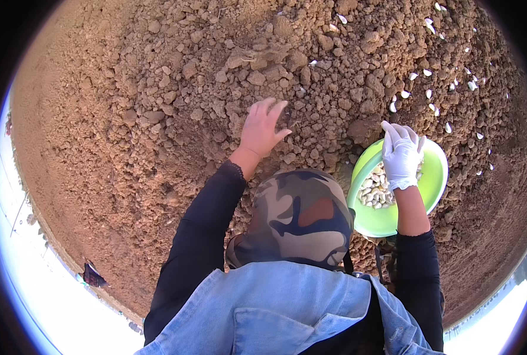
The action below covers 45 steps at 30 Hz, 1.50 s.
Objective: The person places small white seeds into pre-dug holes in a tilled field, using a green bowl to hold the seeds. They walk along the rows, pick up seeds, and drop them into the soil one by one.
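My left hand (263, 126), bare, is over the brown soil (166, 146), with its fingers apart and nothing seen in it. My right hand (403, 155) wears a white glove. It is over a light green bowl (434, 177), with its bent fingertips at the far rim; whether they grip the rim or hold something is hidden. Inside the tilted bowl is a pile of pale garlic cloves (376, 191), partly covered by the right hand and wrist. More cloves (428, 94) lie scattered on the soil beyond the bowl and to its right.
Cloddy soil spreads all around, with a larger clod (364, 131) just beyond the bowl. A camouflage cap (312, 213) and a denim garment (281, 301) cover the near part of the view. A dark object (94, 275) lies at the far lower left, too small to identify.
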### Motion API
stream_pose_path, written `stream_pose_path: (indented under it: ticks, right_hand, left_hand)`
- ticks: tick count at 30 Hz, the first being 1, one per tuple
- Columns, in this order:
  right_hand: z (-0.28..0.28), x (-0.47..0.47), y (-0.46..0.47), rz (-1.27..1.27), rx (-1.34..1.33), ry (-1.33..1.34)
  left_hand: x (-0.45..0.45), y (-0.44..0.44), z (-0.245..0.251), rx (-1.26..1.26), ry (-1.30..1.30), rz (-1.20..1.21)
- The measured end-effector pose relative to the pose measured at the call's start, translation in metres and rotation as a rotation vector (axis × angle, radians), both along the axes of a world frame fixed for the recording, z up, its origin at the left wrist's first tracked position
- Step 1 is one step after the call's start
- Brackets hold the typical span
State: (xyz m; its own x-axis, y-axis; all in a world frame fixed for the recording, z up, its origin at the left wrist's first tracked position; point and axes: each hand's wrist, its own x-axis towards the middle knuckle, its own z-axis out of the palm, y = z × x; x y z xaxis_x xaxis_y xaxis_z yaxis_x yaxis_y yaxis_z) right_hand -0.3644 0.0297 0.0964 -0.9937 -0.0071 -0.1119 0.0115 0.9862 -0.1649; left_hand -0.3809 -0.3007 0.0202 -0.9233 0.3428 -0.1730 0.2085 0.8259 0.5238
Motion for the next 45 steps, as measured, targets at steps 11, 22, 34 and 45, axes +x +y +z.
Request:
stream_pose_path:
  ticks: [11, 22, 34, 45]
  right_hand:
    - [0.002, -0.002, -0.002, -0.016, 0.004, 0.054]
    - [0.033, -0.012, 0.015, -0.041, -0.409, -0.007]
    - [-0.012, 0.203, 0.184, -1.501, -0.943, -0.533]
    - [-0.001, 0.253, 0.129, -1.598, -1.444, -0.591]
  left_hand:
    - [-0.007, 0.083, -0.035, -0.048, -0.015, -0.420]
    - [-0.106, 0.064, 0.002, 0.243, -0.221, -0.022]
    - [-0.034, 0.150, 0.046, 0.209, -1.284, -0.752]
    - [-0.045, 0.008, 0.110, 0.690, -0.721, 0.396]
